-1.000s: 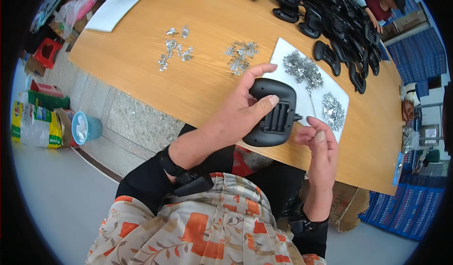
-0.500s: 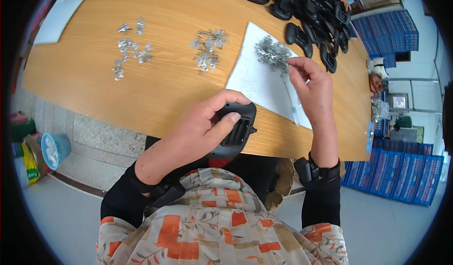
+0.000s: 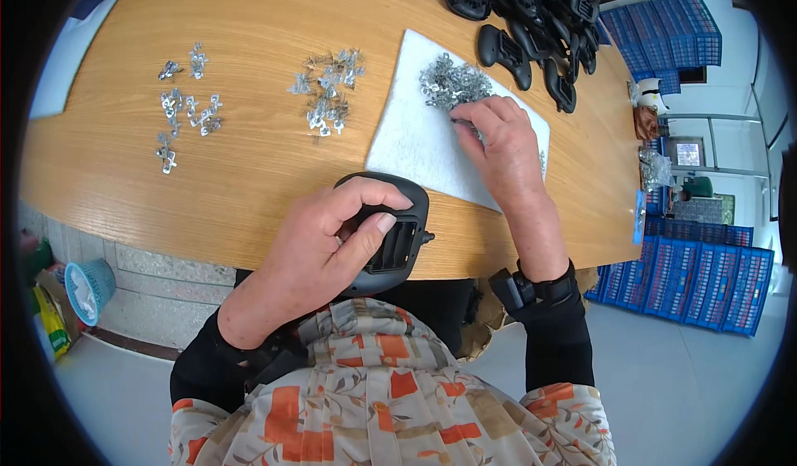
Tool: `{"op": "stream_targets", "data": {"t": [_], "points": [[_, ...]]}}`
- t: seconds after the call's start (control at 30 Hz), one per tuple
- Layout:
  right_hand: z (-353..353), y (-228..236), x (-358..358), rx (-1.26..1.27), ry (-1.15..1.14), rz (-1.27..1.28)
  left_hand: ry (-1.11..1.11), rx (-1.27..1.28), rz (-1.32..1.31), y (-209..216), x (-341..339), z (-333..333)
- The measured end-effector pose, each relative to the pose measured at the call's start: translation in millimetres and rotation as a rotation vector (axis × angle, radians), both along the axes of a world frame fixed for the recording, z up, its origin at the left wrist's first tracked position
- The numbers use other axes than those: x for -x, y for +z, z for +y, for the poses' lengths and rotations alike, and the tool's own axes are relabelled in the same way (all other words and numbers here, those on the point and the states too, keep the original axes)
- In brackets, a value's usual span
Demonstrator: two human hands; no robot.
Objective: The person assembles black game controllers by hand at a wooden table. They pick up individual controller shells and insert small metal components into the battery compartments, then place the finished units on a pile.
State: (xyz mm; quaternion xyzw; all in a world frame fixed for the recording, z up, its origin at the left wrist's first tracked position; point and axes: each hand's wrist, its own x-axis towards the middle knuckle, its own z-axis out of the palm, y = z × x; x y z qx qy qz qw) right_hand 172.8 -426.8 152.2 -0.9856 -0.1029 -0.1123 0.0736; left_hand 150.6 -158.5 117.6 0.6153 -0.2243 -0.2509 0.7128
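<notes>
My left hand (image 3: 311, 237) is closed round a black game controller (image 3: 400, 254) at the table's near edge. Its back faces up, and the battery compartment lies uncovered, with no batteries in it. A short dark peg sticks out at its right side. My right hand (image 3: 505, 150) is over a white foam sheet (image 3: 398, 138), thumb and forefinger pinched together. Its fingertips are at the near edge of a heap of small silvery metal battery contacts (image 3: 452, 80). Whatever lies between those fingertips is too small to make out.
More metal contacts (image 3: 332, 92) lie in loose groups to the left, some farther out (image 3: 191, 113). Black controllers (image 3: 531, 17) are piled at the far right. Blue racks (image 3: 689, 279) stand beyond the table's right end. A light blue basket (image 3: 90, 290) stands on the floor at left.
My right hand has shifted from the heap's right side to its near edge, fingers drawn closer together. The controller stays in my left hand, turned slightly. The whole view has shifted a little.
</notes>
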Motion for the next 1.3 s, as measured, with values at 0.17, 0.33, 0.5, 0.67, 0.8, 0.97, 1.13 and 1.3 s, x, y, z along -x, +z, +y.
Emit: {"op": "stream_targets", "data": {"t": [0.17,0.33,0.5,0.67,0.8,0.97,1.13,1.3], "points": [[-11.0,0.5,13.5,-0.066,0.016,0.007,0.031,0.072,0.005,-7.6,3.1,-3.6],[-14.4,-1.5,21.2,-0.130,-0.074,-0.029,0.104,0.088,0.036,-8.2,7.1,-10.4],[-2.7,-9.3,22.5,-0.091,-0.129,-0.046,0.032,0.043,0.067,-3.9,6.0,-7.4],[-3.6,-7.4,25.1,-0.105,-0.074,-0.109,0.133,-0.032,0.016,5.2,6.9,-11.3],[19.6,10.3,38.4,-0.375,-0.022,-0.051,0.152,-0.072,0.186,15.6,2.4,-11.1],[52.9,19.8,44.1,-0.453,0.147,-0.028,0.138,-0.020,0.198,13.3,-2.3,-10.6],[63.4,19.1,44.2,-0.372,0.214,-0.032,0.125,0.030,0.182,3.2,-3.4,-15.3],[62.9,22.0,48.8,-0.525,0.144,0.034,0.153,0.002,0.124,-0.1,-2.4,-16.7]]}}
